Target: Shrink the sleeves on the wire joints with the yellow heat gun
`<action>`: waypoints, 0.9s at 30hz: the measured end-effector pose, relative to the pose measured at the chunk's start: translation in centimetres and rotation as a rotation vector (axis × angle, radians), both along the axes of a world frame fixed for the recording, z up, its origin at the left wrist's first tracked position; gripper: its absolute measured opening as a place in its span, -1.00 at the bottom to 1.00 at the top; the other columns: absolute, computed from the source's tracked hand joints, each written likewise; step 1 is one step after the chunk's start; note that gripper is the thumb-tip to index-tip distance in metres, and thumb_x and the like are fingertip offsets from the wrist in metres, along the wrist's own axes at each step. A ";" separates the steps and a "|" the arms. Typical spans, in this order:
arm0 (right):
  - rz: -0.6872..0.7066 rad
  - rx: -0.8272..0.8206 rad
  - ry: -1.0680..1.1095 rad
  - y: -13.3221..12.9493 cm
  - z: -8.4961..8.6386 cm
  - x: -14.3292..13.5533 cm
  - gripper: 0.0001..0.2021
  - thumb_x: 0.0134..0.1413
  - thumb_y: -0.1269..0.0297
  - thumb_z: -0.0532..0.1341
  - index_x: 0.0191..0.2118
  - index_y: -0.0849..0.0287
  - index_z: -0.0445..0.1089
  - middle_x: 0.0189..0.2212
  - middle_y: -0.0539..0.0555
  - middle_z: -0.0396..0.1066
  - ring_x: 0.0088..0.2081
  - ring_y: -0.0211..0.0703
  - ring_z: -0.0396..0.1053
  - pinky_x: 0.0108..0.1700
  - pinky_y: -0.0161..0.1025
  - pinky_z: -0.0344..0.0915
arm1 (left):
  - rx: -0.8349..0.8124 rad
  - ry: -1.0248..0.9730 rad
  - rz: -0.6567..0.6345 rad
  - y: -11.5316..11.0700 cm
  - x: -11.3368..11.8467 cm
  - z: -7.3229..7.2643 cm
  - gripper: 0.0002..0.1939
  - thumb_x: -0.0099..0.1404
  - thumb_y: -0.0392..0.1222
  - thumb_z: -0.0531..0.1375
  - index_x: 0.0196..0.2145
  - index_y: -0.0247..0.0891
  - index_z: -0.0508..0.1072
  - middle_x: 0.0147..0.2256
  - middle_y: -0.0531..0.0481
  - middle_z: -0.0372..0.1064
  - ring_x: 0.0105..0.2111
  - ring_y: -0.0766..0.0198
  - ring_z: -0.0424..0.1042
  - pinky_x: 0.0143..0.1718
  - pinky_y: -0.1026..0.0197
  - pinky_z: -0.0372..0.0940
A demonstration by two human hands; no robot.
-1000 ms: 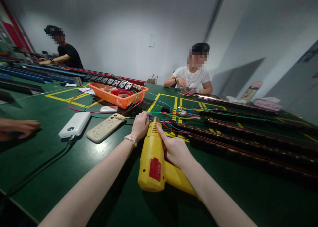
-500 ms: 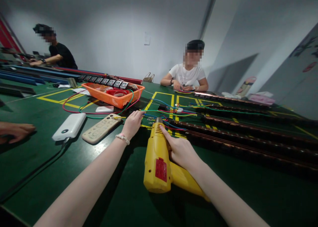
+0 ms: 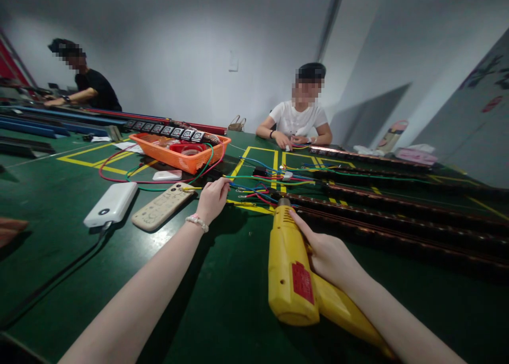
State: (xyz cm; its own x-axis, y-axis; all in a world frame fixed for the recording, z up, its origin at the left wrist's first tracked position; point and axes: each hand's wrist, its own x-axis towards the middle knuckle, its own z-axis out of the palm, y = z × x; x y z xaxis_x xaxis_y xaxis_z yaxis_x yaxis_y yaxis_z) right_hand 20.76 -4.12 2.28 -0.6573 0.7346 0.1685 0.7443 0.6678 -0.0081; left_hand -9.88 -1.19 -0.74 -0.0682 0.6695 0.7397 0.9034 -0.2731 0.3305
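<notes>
- The right hand (image 3: 330, 255) is wrapped around the grip of a yellow heat gun (image 3: 292, 271) at about 5 o'clock, forefinger laid along the barrel; the nozzle points toward 12 o'clock at the wire ends.
- The left hand (image 3: 212, 198), at 11 o'clock, pinches a bundle of coloured wires (image 3: 258, 186) between narrowed fingertips, on the green table (image 3: 222, 295).
- Risk, as I judge it: the nozzle sits close to the fingers and to loose insulation — heat could scorch either one if the wires slip.
- Just left lie a beige remote (image 3: 161, 207) and a white power bank (image 3: 111, 205), its cable trailing.
- Dark long rails (image 3: 397, 231) crowd the right side at 2 o'clock.
- Farther, at 11 o'clock, stands an orange basket (image 3: 181, 152) — wires loop around it.
- At 12 o'clock a seated person in a white shirt (image 3: 298, 122) works.
</notes>
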 end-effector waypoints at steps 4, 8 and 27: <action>-0.027 -0.009 0.001 0.0 -0.1 0.9 -0.20 -0.09 0.49 0.03 0.28 0.13 -0.35 -0.41 0.07 0.44 -0.44 -0.13 0.39 -0.43 -0.33 0.15 | -0.006 -0.041 0.004 0.1 0.2 -0.1 -0.80 0.33 -0.28 -0.11 -0.22 -0.24 0.29 -0.43 0.05 0.39 -0.41 0.30 0.35 -0.27 0.24 0.14; -0.017 -0.007 -0.006 0.0 0.0 1.0 -0.22 -0.07 0.49 0.02 0.28 0.16 -0.36 -0.43 0.06 0.43 -0.45 -0.13 0.37 -0.42 -0.31 0.15 | -0.021 -0.058 0.004 0.1 0.5 0.0 -0.79 0.33 -0.27 -0.12 -0.24 -0.25 0.28 -0.44 0.03 0.37 -0.42 0.28 0.33 -0.30 0.24 0.15; 0.097 0.082 -0.069 0.3 1.0 -6.0 -0.17 -0.15 0.51 0.00 0.28 0.23 -0.39 -0.38 0.12 0.45 -0.41 -0.07 0.39 -0.41 -0.26 0.10 | -0.073 -0.075 -0.118 -0.3 0.7 0.1 -0.66 0.25 -0.39 -0.13 -0.19 -0.21 0.37 -0.34 0.00 0.25 -0.41 0.36 0.28 -0.38 0.34 0.21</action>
State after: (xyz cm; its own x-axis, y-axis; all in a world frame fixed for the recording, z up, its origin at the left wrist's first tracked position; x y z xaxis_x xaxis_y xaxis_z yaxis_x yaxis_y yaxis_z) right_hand 14.80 -3.85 3.24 -0.7367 0.6524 0.1776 0.6729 0.7332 0.0982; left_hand -9.20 -1.50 -0.65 -0.0389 0.7280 0.6845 0.8383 -0.3491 0.4189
